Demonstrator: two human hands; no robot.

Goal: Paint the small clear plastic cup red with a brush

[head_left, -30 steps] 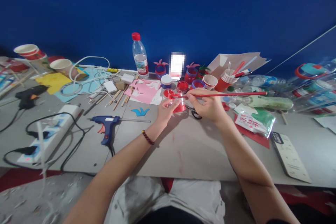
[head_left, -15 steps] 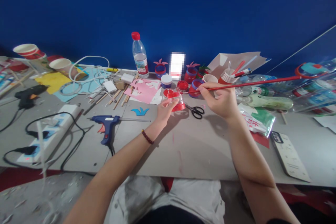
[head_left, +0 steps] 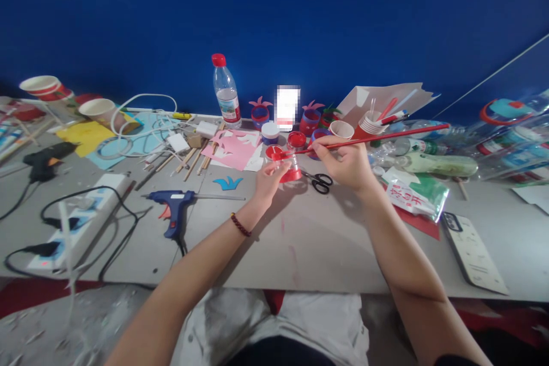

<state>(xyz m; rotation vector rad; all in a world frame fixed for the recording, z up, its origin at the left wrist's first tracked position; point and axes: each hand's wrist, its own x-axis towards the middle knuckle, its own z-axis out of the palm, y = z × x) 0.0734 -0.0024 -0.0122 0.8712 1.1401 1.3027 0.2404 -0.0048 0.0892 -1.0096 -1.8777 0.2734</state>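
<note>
So, the left hand [head_left: 270, 178] has its fingers around a small clear container painted red [head_left: 291, 170], just above the gray table [head_left: 266, 251], and the right hand [head_left: 343, 163] pinches a long red brush [head_left: 386, 136], its tip right at the container (can't tell if it's actually touching). Black scissors [head_left: 321, 183] lie just beside the container, an open pot of red paint [head_left: 297, 140] sits behind it, and a blue glue gun [head_left: 174, 203] rests off to the left.
</note>
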